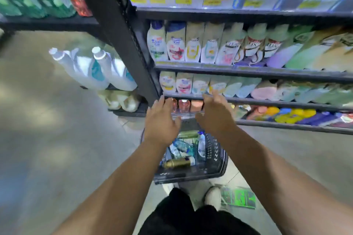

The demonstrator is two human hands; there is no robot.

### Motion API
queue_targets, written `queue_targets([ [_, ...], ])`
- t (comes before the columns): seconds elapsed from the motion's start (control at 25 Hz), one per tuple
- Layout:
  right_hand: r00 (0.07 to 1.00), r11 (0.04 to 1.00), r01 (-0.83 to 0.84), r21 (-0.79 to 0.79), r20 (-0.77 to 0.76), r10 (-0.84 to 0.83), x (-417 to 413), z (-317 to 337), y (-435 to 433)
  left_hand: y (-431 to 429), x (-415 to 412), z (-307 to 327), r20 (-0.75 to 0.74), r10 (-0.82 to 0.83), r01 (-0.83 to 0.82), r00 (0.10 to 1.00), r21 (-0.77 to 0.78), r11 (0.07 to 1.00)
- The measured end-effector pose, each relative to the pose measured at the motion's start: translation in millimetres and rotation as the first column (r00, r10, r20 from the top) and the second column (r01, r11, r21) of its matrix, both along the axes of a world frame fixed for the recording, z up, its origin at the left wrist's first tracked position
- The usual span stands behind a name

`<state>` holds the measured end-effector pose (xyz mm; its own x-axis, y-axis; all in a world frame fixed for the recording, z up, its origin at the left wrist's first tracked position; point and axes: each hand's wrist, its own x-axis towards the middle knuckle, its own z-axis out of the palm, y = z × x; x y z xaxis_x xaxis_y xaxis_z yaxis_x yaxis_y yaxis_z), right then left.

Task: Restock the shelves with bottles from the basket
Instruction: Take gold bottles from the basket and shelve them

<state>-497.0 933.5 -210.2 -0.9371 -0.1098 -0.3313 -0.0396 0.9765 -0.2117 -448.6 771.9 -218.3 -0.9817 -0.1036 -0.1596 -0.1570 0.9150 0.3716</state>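
Observation:
A dark plastic basket stands on the floor in front of the shelves, holding several bottles, among them a gold one lying flat and a clear blue-labelled one. Both my hands reach forward above the basket toward the low shelf of pink bottles. My left hand has its fingers straight and holds nothing. My right hand is also stretched out with relaxed fingers and nothing in it. The frame is motion-blurred.
The black shelving unit carries rows of refill pouches and bottles on several levels. A black upright post divides it from a left bay with large white bottles. A green packet lies on the floor by my feet.

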Motion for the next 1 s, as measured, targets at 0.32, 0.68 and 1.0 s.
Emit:
queue_targets([
  [0.32, 0.934, 0.996, -0.065, 0.067, 0.356, 0.037, 87.4, -117.8, 30.7, 1.7, 109.4, -118.1, 0.299, 0.126, -0.140, 0.946, 0.025, 0.990],
  [0.68, 0.840, 0.994, -0.101, 0.046, 0.539, 0.061, 103.9, -274.4, -1.2, -24.4, 116.7, -260.6, 0.516, 0.096, -0.172, 0.851, 0.100, 0.980],
  [1.0, 0.757, 0.990, -0.142, 0.020, 0.646, 0.096, 100.1, -444.0, -30.7, -57.0, 102.5, -396.0, 0.705, 0.134, -0.372, 0.696, 0.196, 0.907],
])
